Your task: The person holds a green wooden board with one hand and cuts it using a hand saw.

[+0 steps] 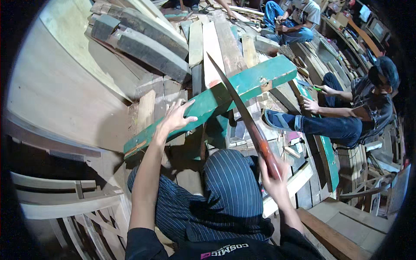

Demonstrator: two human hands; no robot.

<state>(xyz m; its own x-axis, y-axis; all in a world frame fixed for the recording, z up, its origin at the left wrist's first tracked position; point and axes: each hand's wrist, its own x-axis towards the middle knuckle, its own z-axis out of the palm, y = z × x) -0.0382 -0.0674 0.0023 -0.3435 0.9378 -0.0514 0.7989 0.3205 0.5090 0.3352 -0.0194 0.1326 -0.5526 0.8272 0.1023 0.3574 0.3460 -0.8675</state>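
A long wooden beam (208,104), painted green and chipped in places, lies slantwise in front of me. My left hand (173,118) holds its left part, the thumb on the top face and the other fingers reaching toward the far edge. In my right hand (276,175) is the reddish-brown handle of a handsaw (245,113). The saw's long tapering blade crosses the beam right of its middle, tip pointing away from me. Whether the teeth are in the wood I cannot tell. My knee in striped trousers (234,182) is close to the beam's near side.
Stacked grey timbers (151,52) lie at the far left, beside a large pale curved panel (65,99). At the right, a co-worker (342,104) sits with both hands at another green board (327,160). Another seated person (294,21) is farther back. Slatted wooden pieces (73,208) stand lower left.
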